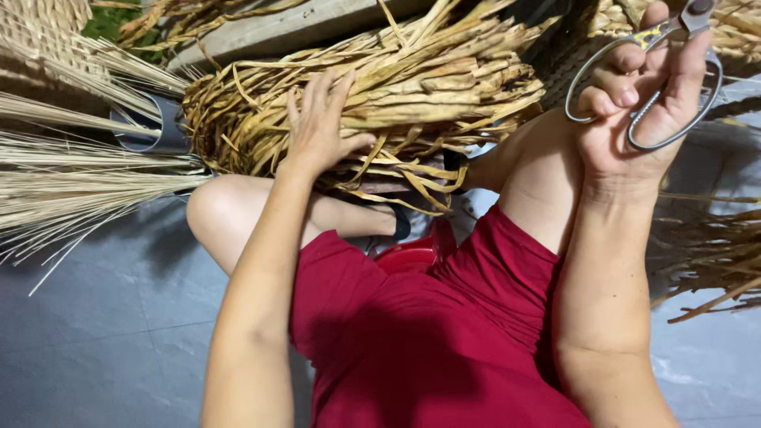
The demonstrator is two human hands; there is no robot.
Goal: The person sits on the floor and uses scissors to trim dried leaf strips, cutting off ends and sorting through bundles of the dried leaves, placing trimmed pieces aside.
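A large woven basket of dried, flat straw strands lies on its side across the person's knees, its long axis running from the left edge of the view toward the upper right, with loose strand ends sticking out at the right and underneath. The weave is coarse, tan and papery. To the left, bundles of thin pale reeds fan out over the grey tiled floor, their tips pointing right toward the basket; a grey pipe end sits between them. More loose straw lies at the right edge, well apart from the basket. A red stool shows between the legs, below the basket.

The left hand lies flat and spread on the basket's side, fingers pointing up, pressing rather than clutching. The right hand is raised beside the basket, fingers and thumb through the loops of metal scissors, gripping them; the handles hang down and the pivot points up to the frame's top, blades out of view.
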